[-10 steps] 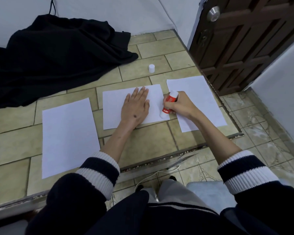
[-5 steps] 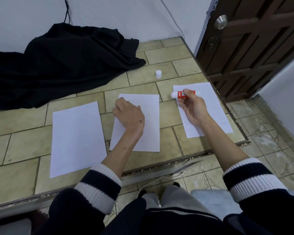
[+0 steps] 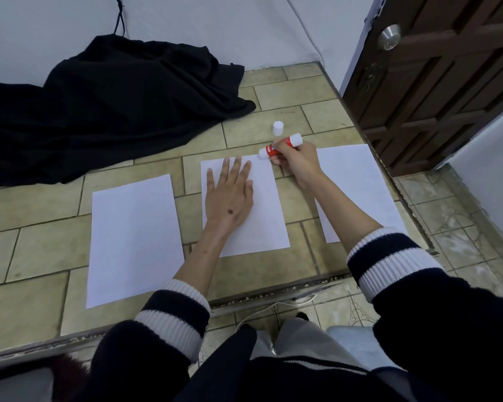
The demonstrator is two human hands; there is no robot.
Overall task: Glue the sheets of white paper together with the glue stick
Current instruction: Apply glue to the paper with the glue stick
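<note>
Glue stick (image 3: pixel 280 146) at the middle sheet (image 3: pixel 262 210)'s far right corner.
Left hand (image 3: pixel 230 195) lies spread flat, pinning the thin, floppy paper mid-ledge; right hand (image 3: pixel 298 162) clamps the rigid stick's barrel.

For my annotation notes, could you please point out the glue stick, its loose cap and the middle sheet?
glue stick (image 3: pixel 273 148): head view, red label.
cap (image 3: pixel 277 127): head view, its side.
middle sheet (image 3: pixel 266 216): head view, bare right half.

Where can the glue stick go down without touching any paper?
Bare tile lies behind the sheets, between the black cloth and the white cap. Narrow strips separate the left sheet, middle sheet and right sheet. It is crowded around the right hand.
</note>
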